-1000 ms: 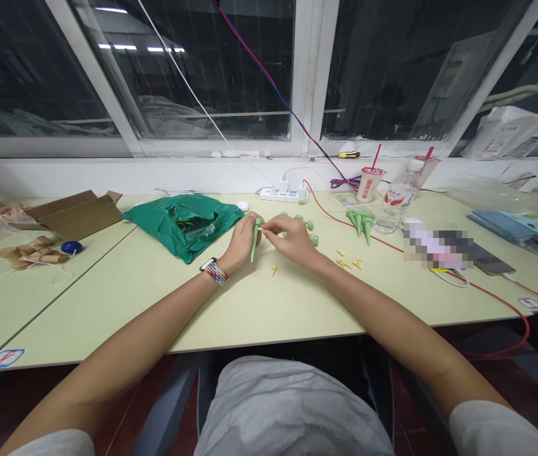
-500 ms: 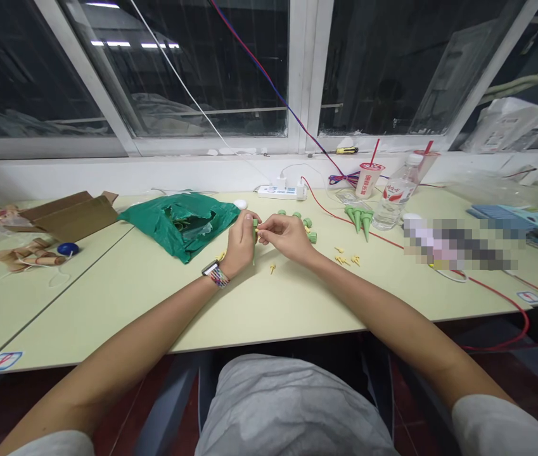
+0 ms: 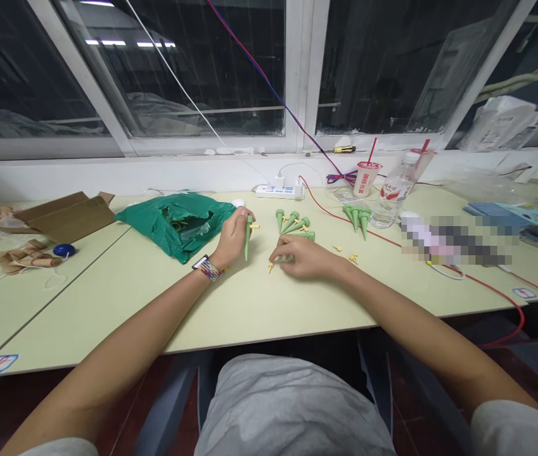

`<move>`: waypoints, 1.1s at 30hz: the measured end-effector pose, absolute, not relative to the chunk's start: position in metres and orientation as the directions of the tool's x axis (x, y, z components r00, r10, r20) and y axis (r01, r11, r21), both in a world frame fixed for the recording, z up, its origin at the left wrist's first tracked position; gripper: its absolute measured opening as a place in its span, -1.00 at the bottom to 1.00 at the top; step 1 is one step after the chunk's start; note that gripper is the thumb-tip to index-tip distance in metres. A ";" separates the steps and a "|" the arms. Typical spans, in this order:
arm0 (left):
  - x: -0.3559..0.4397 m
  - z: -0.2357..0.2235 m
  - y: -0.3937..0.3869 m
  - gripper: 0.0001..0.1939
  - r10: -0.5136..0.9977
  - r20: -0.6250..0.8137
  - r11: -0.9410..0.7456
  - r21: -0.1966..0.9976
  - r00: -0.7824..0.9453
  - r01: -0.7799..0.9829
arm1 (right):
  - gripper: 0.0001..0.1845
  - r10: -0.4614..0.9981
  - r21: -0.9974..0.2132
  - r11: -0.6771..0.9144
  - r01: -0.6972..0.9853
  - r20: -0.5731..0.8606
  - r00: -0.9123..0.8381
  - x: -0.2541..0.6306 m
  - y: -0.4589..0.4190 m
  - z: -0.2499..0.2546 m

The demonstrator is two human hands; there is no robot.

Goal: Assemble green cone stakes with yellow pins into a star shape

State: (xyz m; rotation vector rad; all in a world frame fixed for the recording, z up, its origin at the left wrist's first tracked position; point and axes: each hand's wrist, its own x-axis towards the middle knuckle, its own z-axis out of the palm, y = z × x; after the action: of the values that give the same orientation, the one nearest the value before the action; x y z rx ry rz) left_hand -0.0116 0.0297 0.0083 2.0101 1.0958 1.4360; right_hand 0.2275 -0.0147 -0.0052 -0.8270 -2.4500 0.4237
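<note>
My left hand (image 3: 233, 239) is closed around a green cone-shaped plant watering spike (image 3: 248, 239), which points downward. A yellow valve piece (image 3: 255, 227) sticks out sideways from the spike near its top. Lower and to the right, my right hand (image 3: 304, 256) has its thumb and forefinger pinched at a small yellow valve (image 3: 270, 268) on the table. Behind the right hand lie several green spikes (image 3: 292, 220) with yellow valves in them. More loose yellow valves (image 3: 353, 258) lie right of that hand, and another group of green spikes (image 3: 357, 216) lies further back.
A torn green plastic bag (image 3: 154, 218) lies left of my hands. Further left are a cardboard piece (image 3: 71, 218) and a wooden toy with a blue ball (image 3: 64, 250). A power strip (image 3: 273, 192), water bottle (image 3: 392, 196), cup (image 3: 366, 180) and red cable (image 3: 387, 239) are at the back and right.
My right hand has left the spike and come down to the loose valve on the table. A yellow valve now shows in the spike held by my left hand, which has shifted slightly left.
</note>
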 end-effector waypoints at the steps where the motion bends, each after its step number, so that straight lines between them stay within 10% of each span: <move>1: -0.012 0.008 0.030 -0.46 0.798 0.583 -0.595 0.722 0.154 0.353 | -0.68 0.632 -0.442 0.763 0.472 0.357 -0.688 0.225 -0.015 -0.007; 19: -0.011 0.005 0.031 -0.48 0.805 0.566 -0.587 0.717 0.179 0.377 | -0.94 0.564 -0.559 0.743 0.368 0.228 -0.794 0.215 -0.026 0.001; 33: 0.010 0.005 0.014 -0.54 0.870 0.318 -0.409 0.892 0.377 0.191 | -0.89 0.694 -0.584 0.720 0.375 0.610 -0.382 0.224 0.009 -0.002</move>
State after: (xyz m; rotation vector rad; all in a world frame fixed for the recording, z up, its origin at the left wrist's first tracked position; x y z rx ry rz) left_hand 0.0102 0.0144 0.0051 1.8343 0.9236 1.0661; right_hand 0.2236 0.0091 -0.0025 -0.8142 -2.0092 0.4409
